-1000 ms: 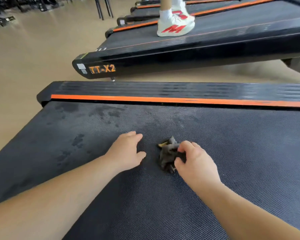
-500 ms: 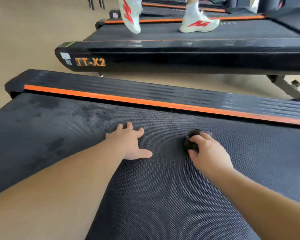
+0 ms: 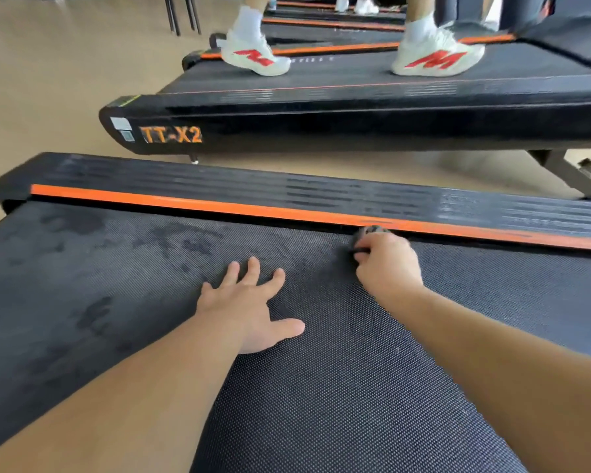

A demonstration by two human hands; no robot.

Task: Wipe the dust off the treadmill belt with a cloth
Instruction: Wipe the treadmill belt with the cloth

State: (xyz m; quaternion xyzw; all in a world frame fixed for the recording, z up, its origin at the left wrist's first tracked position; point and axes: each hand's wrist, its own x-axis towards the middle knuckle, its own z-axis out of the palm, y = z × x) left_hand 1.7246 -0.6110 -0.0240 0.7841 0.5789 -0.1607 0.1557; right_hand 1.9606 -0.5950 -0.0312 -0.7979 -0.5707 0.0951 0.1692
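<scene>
On the left, the treadmill belt (image 3: 99, 285) is showing darker blotches on its dotted, textured surface; whether they are damp marks or dust I cannot tell. Near the middle, the left hand (image 3: 249, 312) is lying open and flat on the belt, fingers spread, thumb pointing right, apparently bracing the person. Just to its right and farther away, the right hand (image 3: 386, 264) is curling its fingers round a small dark cloth (image 3: 364, 233), bunching it into a wad and pressing it onto the belt's far edge, right against the orange strip (image 3: 219, 208) of the side rail.

The cloth is looking soft, light and limp, so it is likely dragging and snagging on the grippy belt. Taking it as a wad under the fingertips, as here, seems the sensible hold.

Beyond the rail, someone in white shoes (image 3: 256, 58) is standing on the next treadmill (image 3: 321, 121).
</scene>
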